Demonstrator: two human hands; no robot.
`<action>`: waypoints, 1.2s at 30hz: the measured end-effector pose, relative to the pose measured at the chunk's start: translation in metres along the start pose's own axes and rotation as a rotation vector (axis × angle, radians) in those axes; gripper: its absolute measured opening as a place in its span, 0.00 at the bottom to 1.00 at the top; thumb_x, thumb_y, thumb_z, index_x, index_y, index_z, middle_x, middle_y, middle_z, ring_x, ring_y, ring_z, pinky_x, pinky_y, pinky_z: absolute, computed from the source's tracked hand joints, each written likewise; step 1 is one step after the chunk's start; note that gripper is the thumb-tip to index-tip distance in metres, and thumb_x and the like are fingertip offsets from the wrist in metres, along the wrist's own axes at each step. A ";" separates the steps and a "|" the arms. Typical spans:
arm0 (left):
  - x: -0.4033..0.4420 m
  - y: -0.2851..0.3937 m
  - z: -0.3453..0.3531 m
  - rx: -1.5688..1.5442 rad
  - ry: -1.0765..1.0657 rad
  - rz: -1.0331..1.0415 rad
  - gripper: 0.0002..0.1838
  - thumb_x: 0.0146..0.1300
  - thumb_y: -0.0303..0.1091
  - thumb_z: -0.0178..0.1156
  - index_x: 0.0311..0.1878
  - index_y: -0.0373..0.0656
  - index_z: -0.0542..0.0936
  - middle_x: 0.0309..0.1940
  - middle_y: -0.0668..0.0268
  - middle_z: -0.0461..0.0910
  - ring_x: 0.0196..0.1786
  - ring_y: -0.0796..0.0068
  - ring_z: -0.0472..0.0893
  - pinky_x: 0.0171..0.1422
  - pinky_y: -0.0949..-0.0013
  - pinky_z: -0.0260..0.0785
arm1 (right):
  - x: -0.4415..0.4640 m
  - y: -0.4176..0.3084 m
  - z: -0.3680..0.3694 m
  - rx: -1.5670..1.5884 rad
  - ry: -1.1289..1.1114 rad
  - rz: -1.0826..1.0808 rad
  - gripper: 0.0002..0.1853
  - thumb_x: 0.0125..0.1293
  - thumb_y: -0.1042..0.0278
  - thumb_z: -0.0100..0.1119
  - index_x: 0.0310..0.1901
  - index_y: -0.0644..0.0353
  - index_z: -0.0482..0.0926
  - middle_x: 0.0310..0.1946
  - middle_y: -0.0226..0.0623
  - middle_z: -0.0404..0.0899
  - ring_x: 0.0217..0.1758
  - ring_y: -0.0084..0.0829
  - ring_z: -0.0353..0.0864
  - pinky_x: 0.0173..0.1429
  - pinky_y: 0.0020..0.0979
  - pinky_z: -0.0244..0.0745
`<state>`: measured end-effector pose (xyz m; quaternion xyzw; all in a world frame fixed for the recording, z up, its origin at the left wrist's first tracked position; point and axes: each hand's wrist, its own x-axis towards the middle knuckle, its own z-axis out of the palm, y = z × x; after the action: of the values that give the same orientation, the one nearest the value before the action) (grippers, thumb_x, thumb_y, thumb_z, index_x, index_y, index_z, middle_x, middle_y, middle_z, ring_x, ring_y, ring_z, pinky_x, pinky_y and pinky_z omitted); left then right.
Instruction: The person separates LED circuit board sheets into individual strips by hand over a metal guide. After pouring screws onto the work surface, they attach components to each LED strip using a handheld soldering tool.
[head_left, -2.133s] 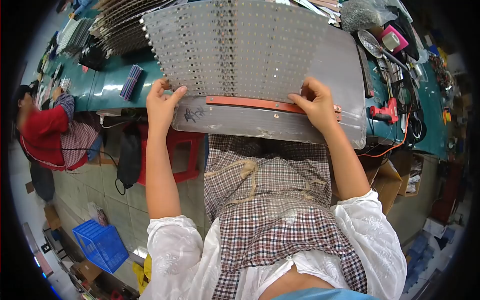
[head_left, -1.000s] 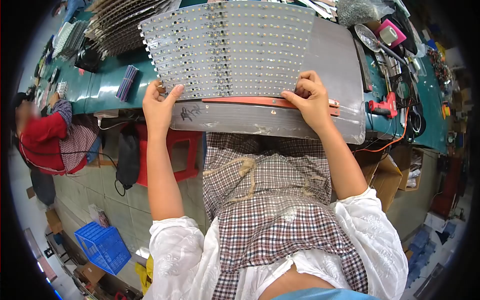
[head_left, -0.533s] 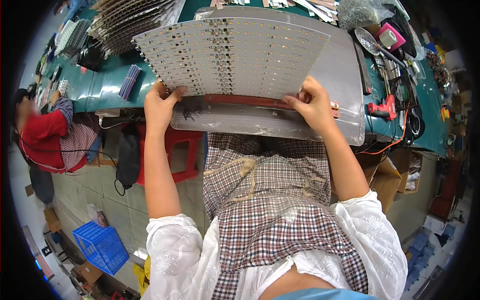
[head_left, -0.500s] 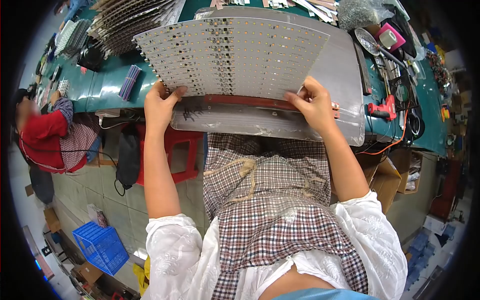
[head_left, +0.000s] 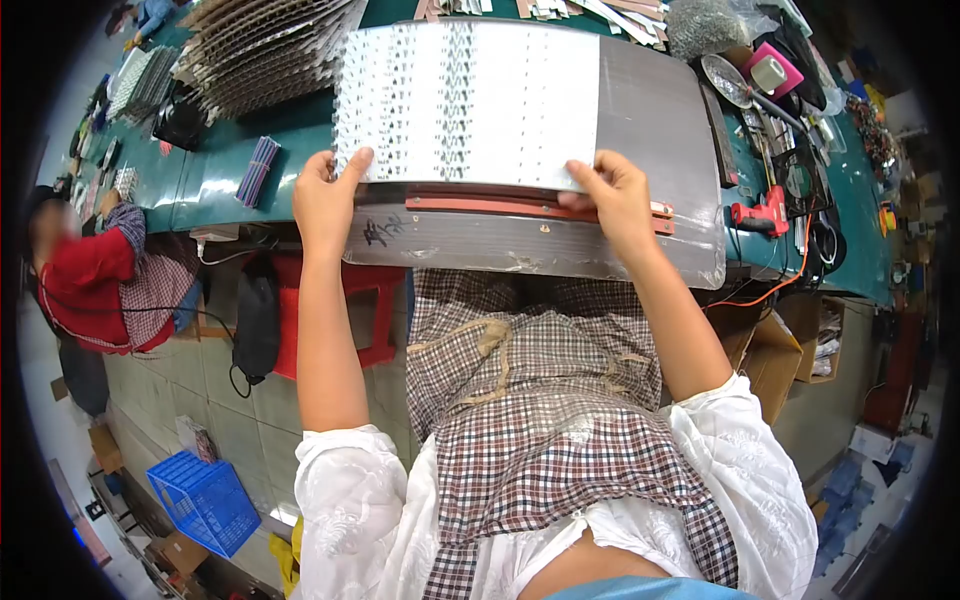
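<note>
A white LED circuit board panel [head_left: 500, 105], with rows of small dark components, lies over a grey board [head_left: 660, 110]. My left hand [head_left: 328, 195] pinches its lower left corner, thumb on top and fingers beneath. At the lower right corner, my right hand [head_left: 612, 195] grips the same panel between thumb and fingers. Just below the panel's near edge runs a red strip [head_left: 500, 207] fixed to the grey board. Glare washes out much of the panel's face.
Stacked panels [head_left: 265, 50] stand at the back left, near a bundle of purple sticks [head_left: 258, 172]. To the right lie a red power tool [head_left: 762, 215] and a pink-backed tape roll [head_left: 770, 74]. A co-worker in red [head_left: 90, 270] sits at left.
The panel has gone from tilted and bowed to flatter over the grey board, its right edge shifting left. My right hand has moved slightly left with it; more of the red strip shows.
</note>
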<state>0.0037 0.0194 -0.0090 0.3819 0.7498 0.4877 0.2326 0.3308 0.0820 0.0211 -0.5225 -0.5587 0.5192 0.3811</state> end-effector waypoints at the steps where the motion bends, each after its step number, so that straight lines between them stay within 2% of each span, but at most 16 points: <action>1: 0.001 0.000 0.002 -0.098 -0.001 0.052 0.31 0.58 0.54 0.73 0.48 0.31 0.81 0.35 0.59 0.86 0.28 0.76 0.83 0.40 0.71 0.73 | 0.005 0.003 0.000 0.022 0.011 -0.095 0.13 0.67 0.64 0.68 0.35 0.68 0.81 0.30 0.34 0.81 0.32 0.24 0.83 0.35 0.25 0.77; 2: 0.000 0.000 0.002 -0.196 -0.005 0.105 0.30 0.58 0.54 0.72 0.46 0.32 0.82 0.35 0.59 0.86 0.27 0.76 0.82 0.39 0.71 0.72 | 0.007 0.006 0.000 0.046 0.026 -0.190 0.13 0.66 0.64 0.68 0.36 0.68 0.81 0.31 0.33 0.80 0.34 0.24 0.82 0.38 0.26 0.77; 5: -0.003 0.000 -0.007 0.019 -0.007 0.086 0.25 0.58 0.52 0.73 0.40 0.36 0.82 0.35 0.58 0.86 0.30 0.78 0.80 0.37 0.73 0.70 | 0.015 0.013 -0.010 -0.186 -0.010 -0.294 0.12 0.63 0.66 0.71 0.39 0.68 0.82 0.36 0.31 0.77 0.36 0.22 0.76 0.42 0.27 0.73; 6: -0.008 0.006 -0.011 0.088 0.009 0.010 0.23 0.55 0.50 0.76 0.38 0.38 0.82 0.27 0.63 0.82 0.27 0.80 0.74 0.35 0.73 0.67 | 0.015 0.014 -0.014 -0.299 -0.019 -0.293 0.13 0.60 0.66 0.74 0.37 0.67 0.82 0.39 0.30 0.74 0.33 0.20 0.72 0.38 0.27 0.71; 9: -0.007 -0.023 -0.015 0.255 0.052 0.232 0.23 0.53 0.49 0.78 0.38 0.38 0.83 0.23 0.68 0.77 0.23 0.82 0.68 0.32 0.73 0.63 | 0.006 0.016 -0.017 -0.308 -0.069 -0.276 0.14 0.57 0.67 0.76 0.29 0.67 0.80 0.37 0.29 0.74 0.30 0.18 0.68 0.34 0.26 0.68; 10: -0.010 -0.024 -0.013 0.160 0.040 0.180 0.24 0.51 0.49 0.78 0.37 0.37 0.83 0.25 0.70 0.75 0.22 0.83 0.62 0.29 0.74 0.59 | 0.005 0.016 -0.016 -0.321 -0.053 -0.313 0.15 0.56 0.68 0.77 0.28 0.67 0.79 0.37 0.29 0.73 0.29 0.18 0.68 0.33 0.25 0.67; 13: -0.019 -0.009 -0.014 0.081 0.003 0.036 0.21 0.54 0.42 0.78 0.40 0.35 0.81 0.33 0.67 0.80 0.25 0.86 0.66 0.29 0.77 0.58 | 0.001 0.019 -0.018 -0.353 -0.023 -0.400 0.16 0.54 0.69 0.78 0.24 0.67 0.76 0.35 0.28 0.73 0.27 0.18 0.66 0.31 0.24 0.66; 16: -0.019 -0.005 -0.013 -0.204 -0.077 0.046 0.19 0.57 0.32 0.75 0.46 0.34 0.79 0.38 0.65 0.83 0.28 0.86 0.73 0.31 0.78 0.64 | 0.004 0.022 -0.021 -0.365 -0.033 -0.447 0.17 0.53 0.70 0.78 0.24 0.66 0.75 0.33 0.27 0.72 0.26 0.18 0.65 0.30 0.24 0.65; 19: -0.016 -0.009 -0.013 -0.341 -0.122 0.016 0.17 0.60 0.25 0.72 0.51 0.37 0.78 0.39 0.66 0.84 0.33 0.84 0.79 0.36 0.79 0.71 | 0.004 0.020 -0.022 -0.382 -0.047 -0.472 0.17 0.52 0.70 0.78 0.24 0.66 0.75 0.31 0.27 0.72 0.26 0.18 0.66 0.30 0.24 0.64; 22: -0.012 -0.018 -0.010 -0.315 -0.125 0.036 0.18 0.58 0.26 0.73 0.49 0.34 0.77 0.41 0.62 0.84 0.37 0.79 0.82 0.40 0.75 0.75 | 0.004 0.022 -0.022 -0.394 -0.039 -0.478 0.16 0.52 0.71 0.78 0.24 0.66 0.76 0.30 0.27 0.72 0.26 0.18 0.66 0.30 0.25 0.64; 25: -0.012 -0.019 -0.008 -0.385 -0.116 0.089 0.18 0.58 0.28 0.74 0.48 0.34 0.78 0.40 0.62 0.85 0.37 0.77 0.83 0.42 0.73 0.75 | 0.004 0.024 -0.022 -0.412 -0.051 -0.503 0.14 0.52 0.71 0.78 0.26 0.66 0.78 0.29 0.27 0.71 0.26 0.19 0.66 0.30 0.25 0.64; 27: -0.014 -0.020 -0.010 -0.260 -0.115 0.108 0.17 0.60 0.28 0.73 0.48 0.34 0.78 0.40 0.62 0.85 0.38 0.76 0.83 0.43 0.72 0.76 | 0.000 0.024 -0.019 -0.407 -0.071 -0.552 0.11 0.53 0.71 0.77 0.29 0.66 0.81 0.29 0.27 0.72 0.25 0.19 0.67 0.30 0.25 0.64; 30: -0.017 -0.019 -0.016 -0.155 -0.144 0.085 0.17 0.60 0.30 0.73 0.48 0.34 0.78 0.39 0.61 0.85 0.38 0.75 0.84 0.43 0.72 0.76 | -0.001 0.024 -0.019 -0.353 -0.118 -0.353 0.09 0.54 0.72 0.76 0.34 0.64 0.85 0.28 0.27 0.72 0.26 0.20 0.68 0.31 0.26 0.66; 33: -0.014 -0.017 -0.021 -0.134 -0.180 0.076 0.19 0.61 0.34 0.74 0.48 0.33 0.79 0.39 0.61 0.85 0.37 0.74 0.84 0.43 0.72 0.76 | -0.004 0.009 -0.018 -0.500 -0.115 -0.356 0.09 0.58 0.71 0.74 0.33 0.66 0.84 0.27 0.28 0.75 0.24 0.21 0.73 0.30 0.26 0.70; 36: -0.017 -0.005 -0.023 -0.203 -0.199 -0.008 0.21 0.62 0.40 0.72 0.48 0.33 0.79 0.39 0.61 0.85 0.36 0.73 0.85 0.41 0.73 0.75 | -0.011 -0.005 -0.007 -0.230 -0.059 -0.021 0.13 0.63 0.67 0.72 0.29 0.68 0.82 0.23 0.31 0.78 0.22 0.22 0.79 0.26 0.24 0.72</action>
<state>-0.0042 -0.0081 -0.0044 0.3997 0.6714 0.5199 0.3451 0.3389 0.0729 0.0291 -0.5413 -0.6312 0.4628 0.3072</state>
